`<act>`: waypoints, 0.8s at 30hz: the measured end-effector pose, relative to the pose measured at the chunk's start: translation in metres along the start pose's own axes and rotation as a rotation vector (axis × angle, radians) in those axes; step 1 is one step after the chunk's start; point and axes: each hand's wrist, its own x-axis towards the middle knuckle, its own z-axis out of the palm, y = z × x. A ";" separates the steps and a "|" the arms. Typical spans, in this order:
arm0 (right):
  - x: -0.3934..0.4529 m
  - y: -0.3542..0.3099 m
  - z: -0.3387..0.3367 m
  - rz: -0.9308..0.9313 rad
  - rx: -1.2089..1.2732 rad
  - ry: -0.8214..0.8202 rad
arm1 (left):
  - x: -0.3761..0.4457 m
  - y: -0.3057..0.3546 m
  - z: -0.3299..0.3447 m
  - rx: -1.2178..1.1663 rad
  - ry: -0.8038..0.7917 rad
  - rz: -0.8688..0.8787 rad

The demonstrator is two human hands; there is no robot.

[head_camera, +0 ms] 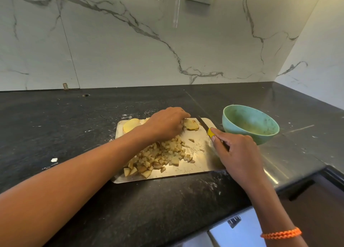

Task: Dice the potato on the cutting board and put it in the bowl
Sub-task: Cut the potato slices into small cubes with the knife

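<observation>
Head view looks down on a dark counter (74,127) where a metal cutting board (201,165) lies. Its long axis runs left to right. The left hand (165,124) reaches over the far side, fingers curled down onto potato slices (191,125); more slices (130,125) lie at the far left corner. The right hand (236,153) grips a knife (204,125) by its yellow handle, blade pointing away and slightly left toward the slices. Diced potato (160,157) is heaped on the near left of the board. A green bowl (250,125) stands just right of the board.
</observation>
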 end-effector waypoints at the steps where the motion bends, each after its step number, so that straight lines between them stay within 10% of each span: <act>1: 0.000 0.001 0.000 0.008 0.000 -0.001 | 0.000 0.000 0.001 -0.002 -0.014 0.007; 10: 0.002 0.001 0.000 0.011 -0.084 -0.089 | 0.000 -0.003 -0.014 -0.303 0.070 -0.045; 17: -0.002 -0.003 -0.005 0.012 0.375 -0.084 | -0.002 -0.014 -0.027 -0.407 0.211 -0.125; 24: 0.013 -0.001 0.010 0.011 -0.023 -0.104 | -0.002 -0.019 -0.017 -0.333 0.182 -0.130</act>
